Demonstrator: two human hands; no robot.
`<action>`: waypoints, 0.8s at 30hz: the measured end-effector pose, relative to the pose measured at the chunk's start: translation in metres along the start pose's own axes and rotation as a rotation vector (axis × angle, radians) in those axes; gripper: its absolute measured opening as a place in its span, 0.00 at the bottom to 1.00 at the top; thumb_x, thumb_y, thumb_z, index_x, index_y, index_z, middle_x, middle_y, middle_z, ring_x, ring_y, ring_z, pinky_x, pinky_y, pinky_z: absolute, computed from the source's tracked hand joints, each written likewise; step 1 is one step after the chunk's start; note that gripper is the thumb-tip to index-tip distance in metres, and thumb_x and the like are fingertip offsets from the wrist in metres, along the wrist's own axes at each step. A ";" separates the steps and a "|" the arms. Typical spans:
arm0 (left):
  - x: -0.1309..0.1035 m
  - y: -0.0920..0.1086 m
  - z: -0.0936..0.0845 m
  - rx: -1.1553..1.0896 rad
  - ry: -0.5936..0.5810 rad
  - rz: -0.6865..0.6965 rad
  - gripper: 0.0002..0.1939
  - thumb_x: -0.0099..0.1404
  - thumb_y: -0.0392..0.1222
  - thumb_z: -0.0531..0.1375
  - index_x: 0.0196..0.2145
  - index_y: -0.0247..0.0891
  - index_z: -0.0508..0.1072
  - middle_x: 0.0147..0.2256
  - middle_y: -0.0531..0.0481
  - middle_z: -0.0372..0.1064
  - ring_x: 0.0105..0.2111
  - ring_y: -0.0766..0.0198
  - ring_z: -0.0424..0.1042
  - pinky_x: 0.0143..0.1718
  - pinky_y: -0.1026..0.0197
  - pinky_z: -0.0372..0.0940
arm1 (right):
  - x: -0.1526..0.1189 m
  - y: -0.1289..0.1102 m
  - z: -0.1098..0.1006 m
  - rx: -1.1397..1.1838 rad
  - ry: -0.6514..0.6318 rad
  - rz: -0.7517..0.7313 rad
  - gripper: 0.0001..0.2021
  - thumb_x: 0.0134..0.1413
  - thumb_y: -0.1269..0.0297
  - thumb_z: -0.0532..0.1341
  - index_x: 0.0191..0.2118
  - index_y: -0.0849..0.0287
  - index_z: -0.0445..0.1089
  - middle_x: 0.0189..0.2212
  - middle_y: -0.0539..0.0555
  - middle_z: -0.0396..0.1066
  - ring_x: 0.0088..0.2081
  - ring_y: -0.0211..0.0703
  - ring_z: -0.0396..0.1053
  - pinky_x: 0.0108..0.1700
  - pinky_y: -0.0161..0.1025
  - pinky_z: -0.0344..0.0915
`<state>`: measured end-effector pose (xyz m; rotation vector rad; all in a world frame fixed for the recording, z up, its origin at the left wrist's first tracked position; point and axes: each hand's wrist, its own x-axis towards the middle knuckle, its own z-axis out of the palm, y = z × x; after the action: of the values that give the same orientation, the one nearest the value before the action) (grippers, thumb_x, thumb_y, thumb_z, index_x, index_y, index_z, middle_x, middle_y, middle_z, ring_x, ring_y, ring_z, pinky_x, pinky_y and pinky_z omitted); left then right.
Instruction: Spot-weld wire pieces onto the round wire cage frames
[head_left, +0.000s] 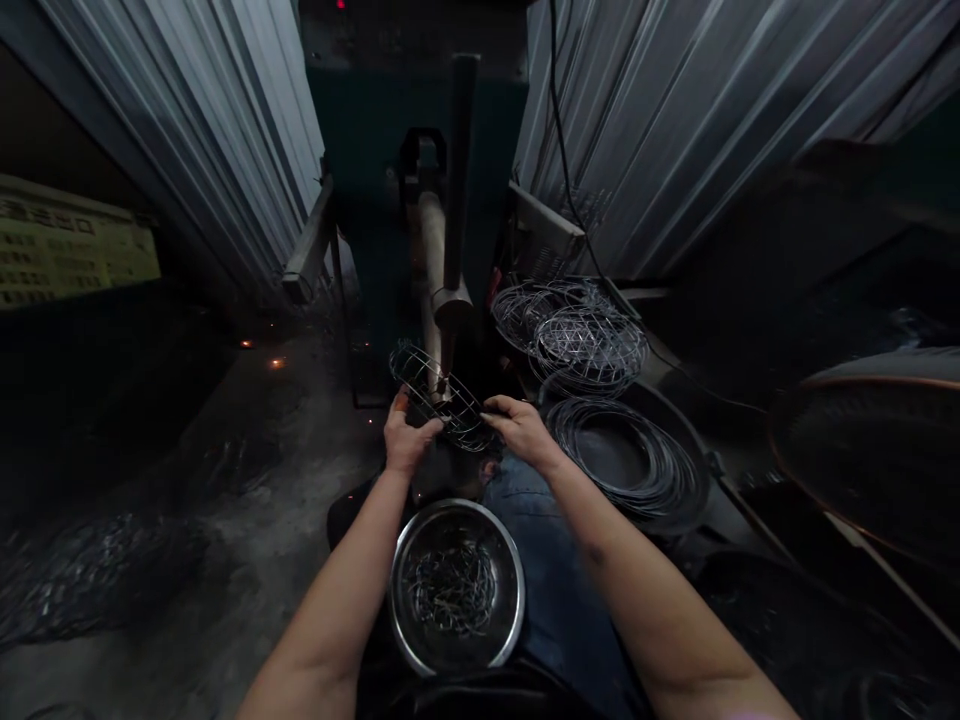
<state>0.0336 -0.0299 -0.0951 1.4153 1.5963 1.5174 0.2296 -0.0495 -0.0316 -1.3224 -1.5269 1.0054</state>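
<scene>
**Left hand [409, 440] and right hand [520, 430] on wire frame [466, 405], at machine tip**

Left hand gripped the frame's lower left side; right thumb and fingers pinched its right edge. Wire frame was tilted, held up in front of the person, around the lower end of the machine's pale arm [433, 230], just below the upright rod [456, 180]. Exact contact at the tip was too dark to tell.

Metal bowl [396, 590] sat below the hands, near the jeans [525, 500], with short wire pieces [454, 590] inside. To the right: wire coil [675, 460] in a dark pan [703, 490], round wire grids [589, 340] piled just behind. Yellow crate [75, 245] stood far left. Orange sparks [277, 363] glowed left of the machine.
</scene>
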 end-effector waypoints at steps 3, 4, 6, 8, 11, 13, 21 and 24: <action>0.001 -0.008 -0.003 0.060 0.093 0.042 0.38 0.43 0.44 0.72 0.53 0.37 0.70 0.49 0.41 0.69 0.50 0.50 0.68 0.54 0.49 0.61 | 0.002 0.002 0.001 0.006 0.015 -0.012 0.11 0.41 0.58 0.62 0.30 0.59 0.73 0.27 0.50 0.72 0.33 0.42 0.67 0.41 0.39 0.64; 0.001 -0.010 -0.005 0.106 0.116 0.101 0.39 0.43 0.44 0.72 0.53 0.37 0.69 0.51 0.40 0.67 0.53 0.49 0.67 0.56 0.48 0.60 | 0.003 0.004 0.002 0.016 0.018 -0.012 0.11 0.41 0.57 0.62 0.31 0.58 0.73 0.28 0.50 0.72 0.33 0.42 0.67 0.40 0.39 0.64; 0.001 -0.014 -0.008 0.203 0.114 0.223 0.43 0.42 0.45 0.72 0.56 0.38 0.67 0.56 0.38 0.62 0.57 0.46 0.62 0.58 0.47 0.57 | 0.004 0.007 0.001 0.041 0.019 -0.004 0.12 0.42 0.55 0.62 0.31 0.58 0.73 0.27 0.50 0.72 0.32 0.42 0.67 0.39 0.39 0.64; 0.002 -0.015 -0.010 0.279 0.082 0.309 0.44 0.43 0.47 0.72 0.58 0.38 0.66 0.57 0.37 0.61 0.58 0.44 0.60 0.59 0.47 0.56 | 0.005 0.008 0.000 0.051 0.019 0.004 0.13 0.41 0.54 0.62 0.31 0.59 0.72 0.27 0.50 0.72 0.31 0.41 0.67 0.38 0.39 0.64; 0.004 -0.015 -0.011 0.325 0.045 0.400 0.38 0.46 0.48 0.70 0.55 0.38 0.69 0.50 0.39 0.67 0.53 0.46 0.65 0.57 0.47 0.58 | 0.005 0.005 -0.003 0.023 0.046 0.005 0.14 0.41 0.53 0.63 0.31 0.59 0.72 0.27 0.50 0.72 0.32 0.42 0.67 0.39 0.39 0.64; 0.004 -0.015 -0.011 0.331 0.030 0.430 0.34 0.49 0.49 0.69 0.54 0.37 0.70 0.47 0.40 0.69 0.50 0.47 0.66 0.55 0.47 0.59 | 0.005 0.002 -0.004 0.008 0.070 0.007 0.14 0.40 0.53 0.63 0.30 0.58 0.73 0.27 0.50 0.72 0.32 0.42 0.67 0.39 0.39 0.64; -0.010 -0.016 -0.006 0.252 0.013 0.404 0.33 0.51 0.48 0.68 0.54 0.36 0.70 0.48 0.37 0.70 0.50 0.47 0.68 0.54 0.48 0.61 | 0.001 -0.005 -0.012 0.023 0.082 0.020 0.13 0.43 0.54 0.64 0.31 0.59 0.73 0.26 0.50 0.72 0.30 0.42 0.67 0.38 0.40 0.64; -0.015 -0.013 -0.006 0.179 0.009 0.365 0.32 0.53 0.48 0.67 0.54 0.36 0.70 0.49 0.38 0.70 0.51 0.49 0.69 0.55 0.49 0.61 | 0.004 -0.014 -0.012 -0.002 0.086 -0.036 0.11 0.43 0.56 0.64 0.30 0.59 0.75 0.27 0.51 0.73 0.31 0.43 0.68 0.40 0.40 0.65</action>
<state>0.0290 -0.0430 -0.1097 1.8849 1.5732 1.6087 0.2366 -0.0466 -0.0139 -1.3176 -1.4826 0.9135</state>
